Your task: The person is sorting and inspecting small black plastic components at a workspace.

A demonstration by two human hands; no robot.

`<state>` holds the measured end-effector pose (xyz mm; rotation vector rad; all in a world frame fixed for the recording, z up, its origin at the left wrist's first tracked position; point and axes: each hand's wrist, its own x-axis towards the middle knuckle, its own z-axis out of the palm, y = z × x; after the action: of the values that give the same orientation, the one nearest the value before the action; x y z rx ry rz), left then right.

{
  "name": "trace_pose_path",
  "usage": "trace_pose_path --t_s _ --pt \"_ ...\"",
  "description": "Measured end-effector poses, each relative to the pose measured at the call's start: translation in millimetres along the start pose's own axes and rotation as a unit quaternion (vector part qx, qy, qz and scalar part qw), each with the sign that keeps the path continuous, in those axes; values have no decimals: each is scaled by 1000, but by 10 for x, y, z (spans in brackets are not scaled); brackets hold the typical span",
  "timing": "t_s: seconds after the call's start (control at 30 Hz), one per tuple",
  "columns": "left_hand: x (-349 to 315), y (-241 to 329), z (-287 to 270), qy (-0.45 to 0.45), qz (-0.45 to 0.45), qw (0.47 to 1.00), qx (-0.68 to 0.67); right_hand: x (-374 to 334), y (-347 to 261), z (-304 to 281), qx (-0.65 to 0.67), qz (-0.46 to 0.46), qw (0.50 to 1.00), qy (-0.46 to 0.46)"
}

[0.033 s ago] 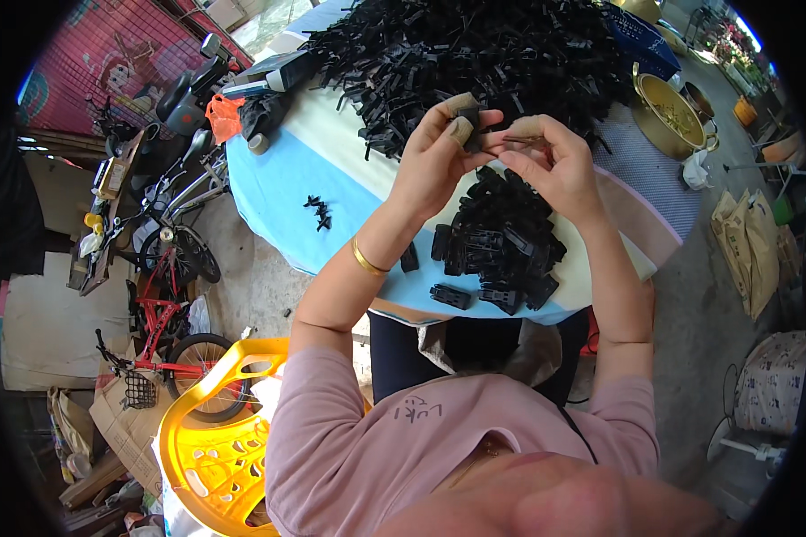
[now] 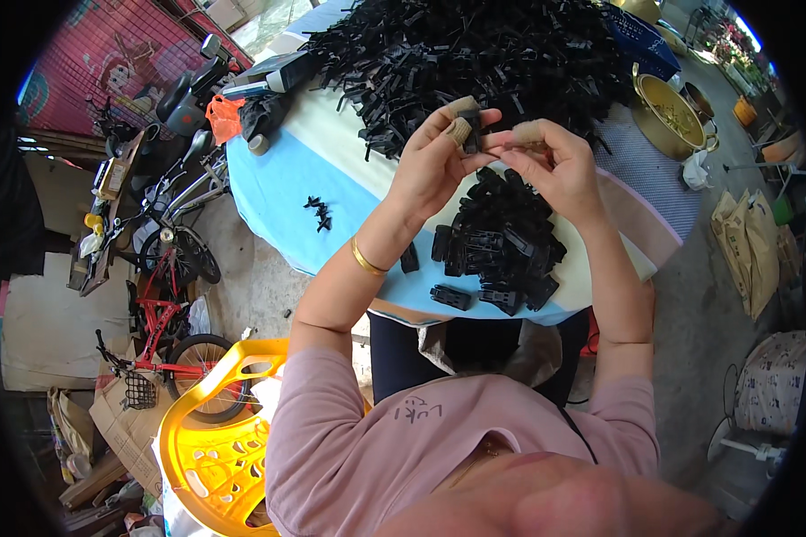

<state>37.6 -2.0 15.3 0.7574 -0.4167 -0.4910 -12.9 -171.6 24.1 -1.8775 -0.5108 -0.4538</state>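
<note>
My left hand (image 2: 434, 161) is closed around a small black plastic part (image 2: 473, 134), gripping it between thumb and fingers above the table. Tan tape wraps some of its fingertips. Close beside it, my right hand (image 2: 560, 166) is pinched, its thumb and forefinger nearly touching the left fingers; whatever it grips is too small to name. Just below both hands lies a pile of blocky black plastic parts (image 2: 497, 233). Beyond them rises a large heap of thin black plastic pieces (image 2: 475, 67). A few small black bits (image 2: 318, 213) lie apart on the left.
A striped cloth covers the round table (image 2: 278, 201). At its right edge stands a gold-coloured pot (image 2: 667, 116), with a blue basket (image 2: 645, 45) behind. An orange bag (image 2: 225, 118) sits at the left edge. A yellow chair (image 2: 210, 456) and a red bicycle (image 2: 161, 318) stand left.
The black part in my left hand has turned slightly, and my right fingers have shifted a little. Both arms stay in place.
</note>
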Motion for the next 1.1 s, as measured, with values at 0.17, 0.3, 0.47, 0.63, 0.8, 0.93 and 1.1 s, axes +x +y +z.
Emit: trace_pose_path --t_s 0.17,0.3,0.47,0.63,0.8,0.93,1.1 --pt "-5 -48 -112 -28 -61 997 -35 -25 -39 22 -9 -110 994 28" --pt "-33 -65 33 -49 -60 984 163 -35 -3 56 49 -87 992 70" --pt "-104 -154 82 -128 23 959 253 0 19 91 -20 10 997 78" --pt "-76 -192 103 -65 66 954 285 -8 16 37 71 97 990 68" --pt "-78 -165 43 -35 80 963 256 11 -35 13 98 180 978 -23" --pt "-88 -178 45 -18 125 950 287 15 -76 33 131 206 970 -24" --pt "-84 -230 43 -8 187 918 350 -25 -13 82 113 193 975 -15"
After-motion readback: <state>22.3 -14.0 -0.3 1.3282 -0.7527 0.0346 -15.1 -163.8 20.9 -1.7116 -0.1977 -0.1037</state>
